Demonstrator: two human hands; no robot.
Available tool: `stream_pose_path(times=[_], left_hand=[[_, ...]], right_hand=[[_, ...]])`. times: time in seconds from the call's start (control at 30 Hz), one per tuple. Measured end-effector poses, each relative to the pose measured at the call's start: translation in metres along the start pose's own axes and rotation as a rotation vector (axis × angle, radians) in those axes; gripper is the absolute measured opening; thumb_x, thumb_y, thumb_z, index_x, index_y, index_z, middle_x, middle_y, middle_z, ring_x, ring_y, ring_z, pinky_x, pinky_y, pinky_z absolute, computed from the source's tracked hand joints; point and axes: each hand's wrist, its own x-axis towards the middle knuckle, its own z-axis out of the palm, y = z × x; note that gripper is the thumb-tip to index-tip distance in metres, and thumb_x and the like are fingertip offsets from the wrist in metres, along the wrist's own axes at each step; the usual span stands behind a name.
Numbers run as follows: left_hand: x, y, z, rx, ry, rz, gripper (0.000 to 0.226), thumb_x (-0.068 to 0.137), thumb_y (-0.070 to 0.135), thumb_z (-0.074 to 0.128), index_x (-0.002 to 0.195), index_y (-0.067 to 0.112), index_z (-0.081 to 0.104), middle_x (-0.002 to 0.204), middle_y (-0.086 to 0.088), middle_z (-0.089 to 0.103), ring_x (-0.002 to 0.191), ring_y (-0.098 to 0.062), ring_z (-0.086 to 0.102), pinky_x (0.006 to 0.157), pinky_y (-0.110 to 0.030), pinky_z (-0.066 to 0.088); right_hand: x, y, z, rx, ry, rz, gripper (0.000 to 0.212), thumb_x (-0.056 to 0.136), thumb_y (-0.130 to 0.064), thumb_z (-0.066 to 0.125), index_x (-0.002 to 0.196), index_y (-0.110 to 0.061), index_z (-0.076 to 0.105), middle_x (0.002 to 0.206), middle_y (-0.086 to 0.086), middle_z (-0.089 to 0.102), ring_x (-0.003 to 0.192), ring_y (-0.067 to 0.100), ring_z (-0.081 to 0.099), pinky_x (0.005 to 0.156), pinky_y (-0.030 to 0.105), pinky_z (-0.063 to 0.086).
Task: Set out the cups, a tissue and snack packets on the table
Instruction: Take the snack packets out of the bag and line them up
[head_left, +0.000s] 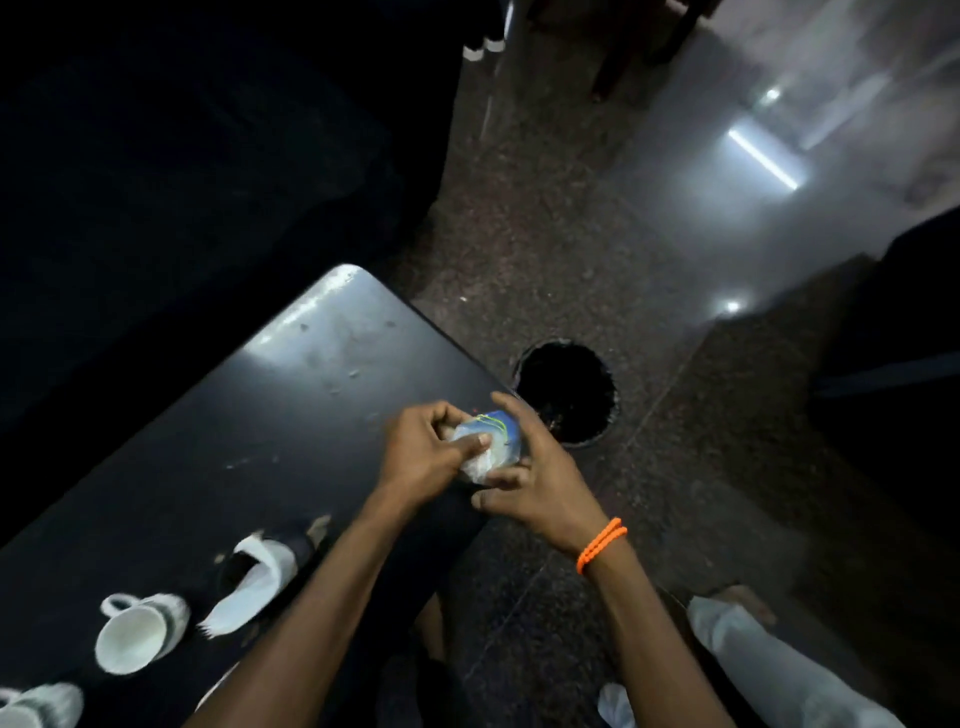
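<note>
I hold the snack packet (485, 447) over the table (291, 415) edge, left hand (426, 457) pinching it with thumb on top while my right hand (535, 478) cups it with curled fingers, steadying it to set it apart from the cup (137, 631) and tissue (254, 587).

A packet (488, 447) is held between both hands above the table (249, 415) edge; two cups (137, 631) and a tissue (254, 584) are set left of the forearms.
</note>
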Motion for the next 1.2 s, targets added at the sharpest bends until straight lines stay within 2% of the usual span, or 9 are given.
stream_pose_path(times=[0.1,0.17,0.27,0.37,0.53,0.63,0.73,0.87,1.2], left_hand=[[0.011,0.004,0.024,-0.004,-0.099,-0.017,0.028,0.074,-0.002,0.088,0.073,0.022,0.074,0.053,0.014,0.07,0.048,0.008,0.062,0.048,-0.011,0.048],[0.018,0.01,0.035,-0.08,-0.195,-0.021,0.024,0.08,0.002,0.087,0.097,0.019,0.081,0.082,0.008,0.081,0.074,0.0,0.074,0.069,-0.02,0.059],[0.029,0.021,0.045,-0.081,-0.166,-0.03,0.045,0.085,0.024,0.086,0.128,0.021,0.073,0.116,0.004,0.077,0.104,-0.007,0.072,0.095,-0.026,0.056],[0.035,0.026,0.049,-0.096,-0.09,-0.038,0.029,0.09,0.026,0.08,0.118,0.026,0.077,0.107,0.004,0.079,0.096,-0.004,0.073,0.092,-0.03,0.059],[0.035,0.02,0.042,-0.11,-0.019,0.007,0.016,0.095,0.017,0.074,0.102,0.031,0.077,0.092,0.005,0.079,0.075,0.004,0.068,0.073,-0.016,0.055],[0.028,0.013,0.029,-0.153,0.035,0.007,0.016,0.095,0.016,0.073,0.098,0.031,0.078,0.093,0.001,0.08,0.078,-0.001,0.069,0.075,-0.022,0.056],[0.01,0.006,0.014,-0.25,0.081,-0.013,0.018,0.092,0.015,0.075,0.096,0.032,0.079,0.094,0.002,0.081,0.085,-0.009,0.072,0.084,-0.033,0.059],[-0.024,-0.007,-0.016,-0.361,0.124,-0.004,0.015,0.085,0.023,0.076,0.097,0.03,0.082,0.092,0.007,0.082,0.083,-0.006,0.072,0.083,-0.029,0.058],[-0.105,-0.056,-0.191,-0.597,0.502,0.01,0.015,0.089,0.018,0.074,0.1,0.027,0.081,0.096,-0.002,0.082,0.095,-0.023,0.079,0.082,-0.032,0.061]], right_hand=[[0.003,0.014,-0.019,-0.309,0.269,-0.192,0.059,0.063,-0.003,0.092,0.115,-0.026,0.075,0.113,-0.011,0.075,0.102,-0.001,0.069,0.088,0.027,0.058],[0.01,0.023,-0.036,-0.348,0.407,-0.274,0.049,0.066,-0.003,0.091,0.108,-0.026,0.077,0.108,-0.009,0.075,0.098,-0.006,0.068,0.085,0.02,0.056],[0.029,0.04,-0.067,-0.537,0.674,-0.314,0.044,0.075,0.005,0.079,0.114,-0.015,0.076,0.119,0.008,0.071,0.106,0.017,0.068,0.091,0.031,0.056],[0.062,0.056,-0.091,-0.679,0.801,-0.224,0.055,0.074,0.012,0.067,0.123,-0.011,0.071,0.128,0.017,0.061,0.112,0.037,0.064,0.095,0.043,0.055],[0.12,0.081,-0.112,-0.927,0.309,0.321,0.092,0.087,0.017,0.049,0.161,-0.033,0.027,0.172,0.013,0.004,0.153,0.05,0.017,0.12,0.051,0.034],[0.129,0.092,-0.108,-0.994,0.234,0.458,0.085,0.092,0.011,0.05,0.161,-0.034,0.026,0.172,0.015,0.005,0.153,0.053,0.015,0.117,0.051,0.034],[0.122,0.091,-0.08,-0.87,0.349,0.299,0.079,0.086,0.013,0.053,0.155,-0.024,0.042,0.168,0.016,0.024,0.153,0.044,0.025,0.117,0.048,0.04],[0.112,0.065,-0.02,-0.722,0.416,0.056,0.06,0.082,0.007,0.064,0.14,-0.005,0.059,0.147,0.024,0.053,0.14,0.04,0.048,0.118,0.042,0.038],[0.113,-0.05,0.205,-0.622,0.321,-0.458,0.05,0.085,0.003,0.074,0.133,0.006,0.062,0.134,0.026,0.063,0.125,0.043,0.06,0.112,0.047,0.044]])
